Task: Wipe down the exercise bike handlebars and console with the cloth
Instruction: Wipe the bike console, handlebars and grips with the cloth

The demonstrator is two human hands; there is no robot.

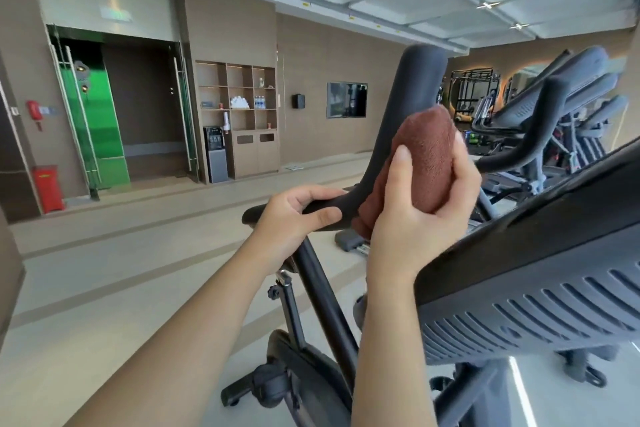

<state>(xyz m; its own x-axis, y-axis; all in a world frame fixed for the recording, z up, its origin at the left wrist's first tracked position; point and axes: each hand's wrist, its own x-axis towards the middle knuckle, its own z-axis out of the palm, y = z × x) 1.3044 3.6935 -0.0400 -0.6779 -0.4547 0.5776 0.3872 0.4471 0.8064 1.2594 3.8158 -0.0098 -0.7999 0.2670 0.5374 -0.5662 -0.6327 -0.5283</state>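
The black handlebar (412,94) of the exercise bike rises in a curve at the centre of the head view. My left hand (294,215) grips its lower horizontal end. My right hand (426,215) holds a brown cloth (429,156) wrapped around the upright part of the bar, the cloth's lower end hanging near the bend. The back of the console (540,274), dark with ribbed vents, fills the lower right. The screen side of the console is hidden.
The bike's frame and pedal area (304,367) stand below my arms. More exercise bikes (561,107) line up at the right. A shelf unit (242,114), a water dispenser (214,152) and a doorway (138,107) are on the far wall, across a beige floor.
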